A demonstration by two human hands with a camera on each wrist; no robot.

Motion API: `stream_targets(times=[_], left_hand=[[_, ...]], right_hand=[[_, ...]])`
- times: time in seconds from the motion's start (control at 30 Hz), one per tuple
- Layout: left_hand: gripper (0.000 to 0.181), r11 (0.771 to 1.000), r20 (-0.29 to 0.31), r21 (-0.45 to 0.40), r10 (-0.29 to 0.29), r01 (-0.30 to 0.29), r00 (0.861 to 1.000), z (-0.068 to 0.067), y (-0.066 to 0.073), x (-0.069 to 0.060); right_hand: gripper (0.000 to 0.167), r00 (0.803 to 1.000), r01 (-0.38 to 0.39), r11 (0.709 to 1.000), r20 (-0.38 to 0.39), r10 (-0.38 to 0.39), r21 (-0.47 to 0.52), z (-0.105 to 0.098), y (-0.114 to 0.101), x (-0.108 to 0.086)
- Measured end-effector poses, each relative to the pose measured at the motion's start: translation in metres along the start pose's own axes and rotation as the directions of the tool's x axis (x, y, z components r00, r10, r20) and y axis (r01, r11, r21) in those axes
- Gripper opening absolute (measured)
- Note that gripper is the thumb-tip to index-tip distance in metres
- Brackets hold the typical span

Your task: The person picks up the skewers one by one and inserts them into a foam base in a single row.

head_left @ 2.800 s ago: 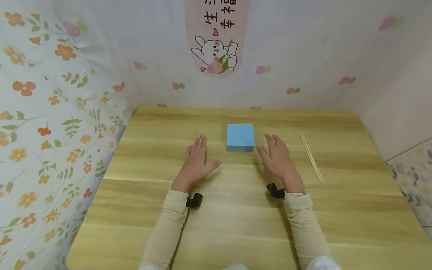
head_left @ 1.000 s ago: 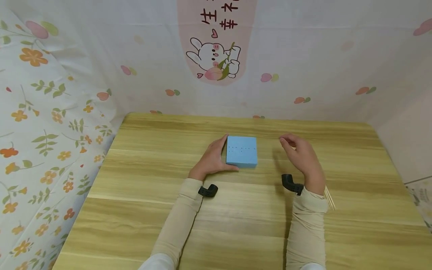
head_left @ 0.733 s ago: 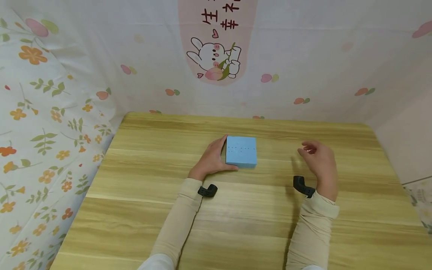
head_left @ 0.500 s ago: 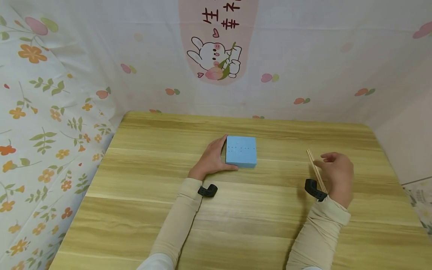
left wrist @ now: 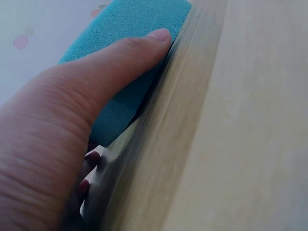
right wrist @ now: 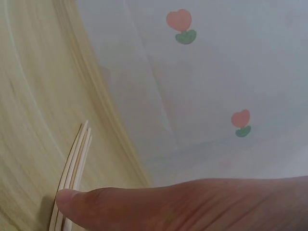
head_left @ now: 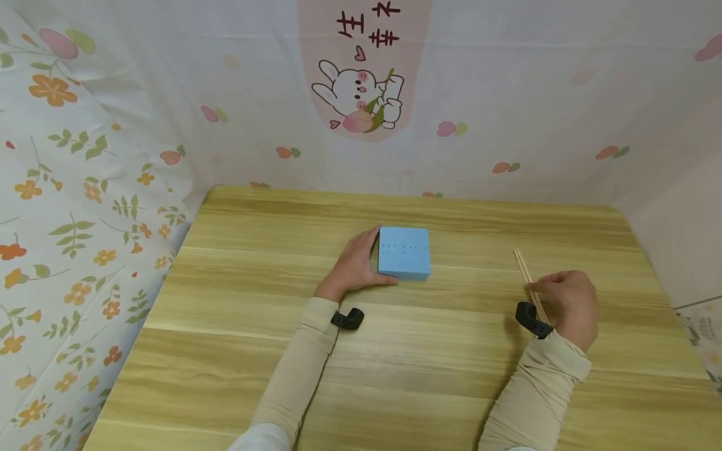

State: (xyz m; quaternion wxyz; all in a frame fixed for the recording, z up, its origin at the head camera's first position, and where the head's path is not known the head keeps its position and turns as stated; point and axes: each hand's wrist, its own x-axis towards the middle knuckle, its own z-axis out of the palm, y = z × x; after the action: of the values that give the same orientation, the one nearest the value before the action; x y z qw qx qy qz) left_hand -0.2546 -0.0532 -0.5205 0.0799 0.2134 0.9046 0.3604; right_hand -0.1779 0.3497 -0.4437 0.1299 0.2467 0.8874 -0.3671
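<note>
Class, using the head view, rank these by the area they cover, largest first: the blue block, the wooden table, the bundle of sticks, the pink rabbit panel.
1. Wooden table
2. Pink rabbit panel, cut off at the top
3. Blue block
4. Bundle of sticks, thin and partly hidden by the right hand

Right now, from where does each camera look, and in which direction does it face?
Head: worn on the head, facing forward and down at the table, block and sticks; left hand, right hand and both sleeves show.
Left wrist: on that wrist, facing past the left thumb to the block's side; some fingers show too.
Right wrist: on that wrist, facing over the sticks to the cloth; the right thumb shows.
Shared: head and left wrist show the block; head and right wrist, the sticks.
</note>
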Motion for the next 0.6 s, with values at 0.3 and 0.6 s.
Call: stream_targets(times=[0.3,0.6], left_hand=[[0.131,1.0,0.0,-0.002,0.004,-0.004,1.0,0.001,-0.0028,0.0002],[0.131,1.0,0.004,-0.004,0.006,-0.006,1.0,0.0005,-0.0019,-0.0003]], right_hand=[[0.037,1.0,0.015,1.0,0.013,-0.015,-0.016,-0.0014,0.005,0.001],[0.037,1.0,-0.007,1.0,0.021,0.007,-0.027,-0.001,0.0071,0.0037]])
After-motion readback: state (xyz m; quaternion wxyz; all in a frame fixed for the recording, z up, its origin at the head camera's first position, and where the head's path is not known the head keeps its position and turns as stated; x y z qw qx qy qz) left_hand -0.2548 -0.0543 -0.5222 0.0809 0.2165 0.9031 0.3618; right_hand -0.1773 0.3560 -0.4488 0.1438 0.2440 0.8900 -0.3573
